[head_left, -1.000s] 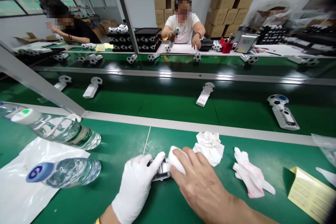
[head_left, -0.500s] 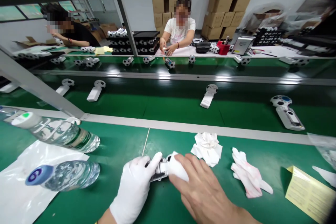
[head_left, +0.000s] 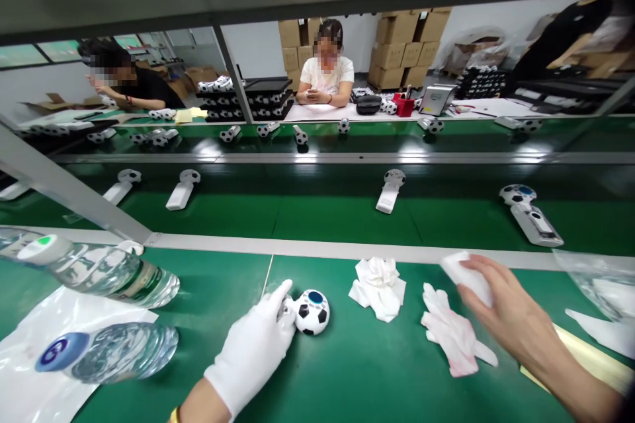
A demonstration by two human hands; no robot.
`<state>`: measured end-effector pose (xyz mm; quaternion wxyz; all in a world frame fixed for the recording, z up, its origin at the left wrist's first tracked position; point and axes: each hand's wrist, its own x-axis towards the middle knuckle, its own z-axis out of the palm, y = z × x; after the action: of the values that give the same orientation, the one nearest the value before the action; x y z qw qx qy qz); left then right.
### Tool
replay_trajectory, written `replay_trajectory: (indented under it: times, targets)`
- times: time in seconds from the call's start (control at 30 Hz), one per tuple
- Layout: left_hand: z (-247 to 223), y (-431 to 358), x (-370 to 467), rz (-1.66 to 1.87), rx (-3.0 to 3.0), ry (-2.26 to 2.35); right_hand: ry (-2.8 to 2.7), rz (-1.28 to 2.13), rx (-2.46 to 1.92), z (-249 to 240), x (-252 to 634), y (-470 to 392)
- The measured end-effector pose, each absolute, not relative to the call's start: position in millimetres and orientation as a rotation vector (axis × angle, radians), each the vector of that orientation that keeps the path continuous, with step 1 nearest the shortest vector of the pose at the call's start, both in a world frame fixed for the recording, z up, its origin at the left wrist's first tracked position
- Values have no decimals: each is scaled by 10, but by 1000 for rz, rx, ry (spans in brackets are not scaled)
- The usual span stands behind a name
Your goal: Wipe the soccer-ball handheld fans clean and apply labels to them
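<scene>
My left hand (head_left: 255, 350), in a white glove, is closed on the body of a white device (head_left: 313, 312) with a round head in a black-and-white football pattern. Its head pokes out to the right of my fingers and bears a blue oval; the glove hides much of the body. Bare and raised over the right of the bench, my right hand (head_left: 518, 320) pinches a white sponge-like block (head_left: 467, 279). Below and left of that hand lies an empty white glove (head_left: 454, 330) with pinkish stains. A crumpled white tissue (head_left: 380, 289) rests between my hands.
Water bottles (head_left: 124, 351) lie on the left by a white plastic sheet (head_left: 30, 350). A yellow paper (head_left: 595, 357) is partly under my right forearm. Beyond the metal rail (head_left: 297, 250), similar devices (head_left: 391, 192) lie on the green surface. A slanted post (head_left: 74, 185) stands left; co-workers sit opposite.
My right hand has moved away from the device to the right, carrying the white block. The device now shows its football-patterned head, still in my left hand. A person has appeared at far right.
</scene>
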<state>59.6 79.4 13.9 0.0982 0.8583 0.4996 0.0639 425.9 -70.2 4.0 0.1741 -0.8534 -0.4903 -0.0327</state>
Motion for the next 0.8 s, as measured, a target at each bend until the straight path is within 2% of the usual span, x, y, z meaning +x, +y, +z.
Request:
replay_trajectory:
  times: [0.2, 0.33, 0.4, 0.47, 0.6, 0.7, 0.8]
  targets:
    - [168, 863, 649, 270, 2597, 1257, -1445, -208, -2502, -366, 4942, -901]
    - [228, 830, 771, 235, 2582, 1081, -1459, -370, -2226, -267, 4684, -737]
    - [259, 824, 856, 213, 2408, 1143, -1511, -262, -2042, -149, 4281, -582]
    - [290, 822, 940, 198, 2174, 1251, -1652, -86, -2035, -94, 3812, -399]
    - [372, 806, 1081, 186, 1950, 1372, -1817, 92, -1907, -290, 3126, -26]
    - [448, 788, 1152, 224, 1858, 1446, -1677, 204, -1776, -478, 3006, 180]
    - [497, 787, 1212, 287, 1768, 1458, -1512, 280, -1697, -388, 3083, 278]
